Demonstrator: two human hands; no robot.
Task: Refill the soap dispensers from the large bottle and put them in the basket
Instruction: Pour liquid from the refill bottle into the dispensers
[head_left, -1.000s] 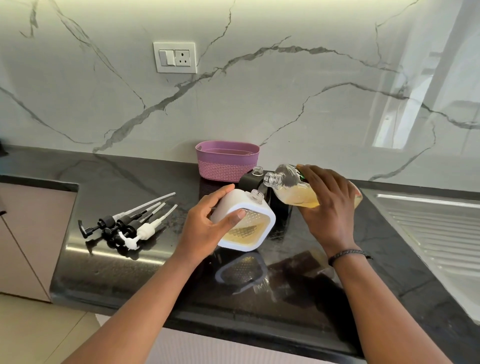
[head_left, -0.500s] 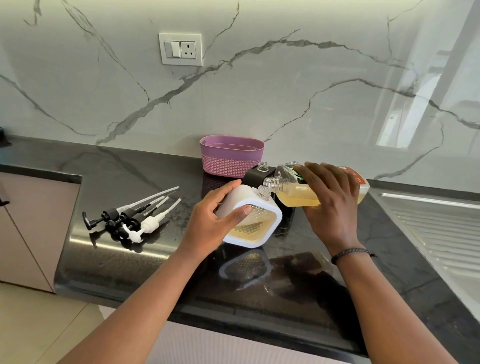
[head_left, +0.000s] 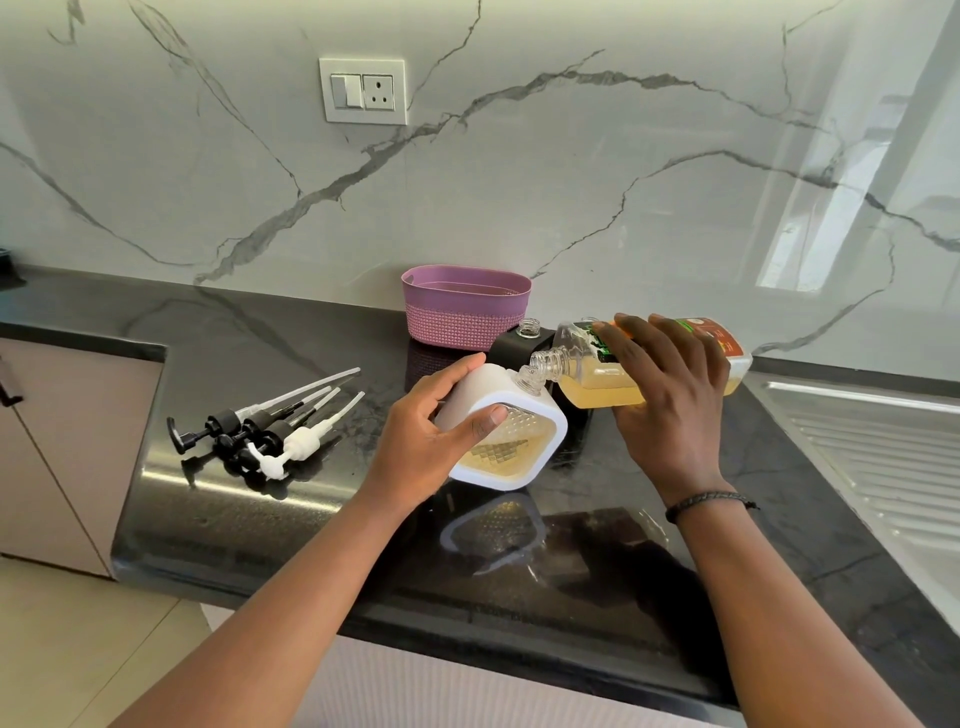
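Mid-pour rn, center of the frame: left hand (head_left: 415, 441) is wrapped round the white dispenser (head_left: 519, 452), thumb on its front rim, fingers over the far side, tipping it so the open neck meets the large bottle (head_left: 587, 376). Right hand (head_left: 670, 395) is curled over the bottle from above, holding it nearly flat w/ its mouth touching or just beside the dispenser's neck, can't tell which. Amber soap shows thru the dispenser's clear window, roughly half full imo. So step = filling this one. A black dispenser (head_left: 519, 347) w/ open neck stands just behind, beside the purple basket (head_left: 467, 317) at the back of the counter (head_left: 260, 338); can't see its fill level. Pumps (head_left: 270, 426) lie bunched at center left. Next imo: tip the bottle a bit more w/o losing the neck lineup, level it before overflow, then screw a pump in.
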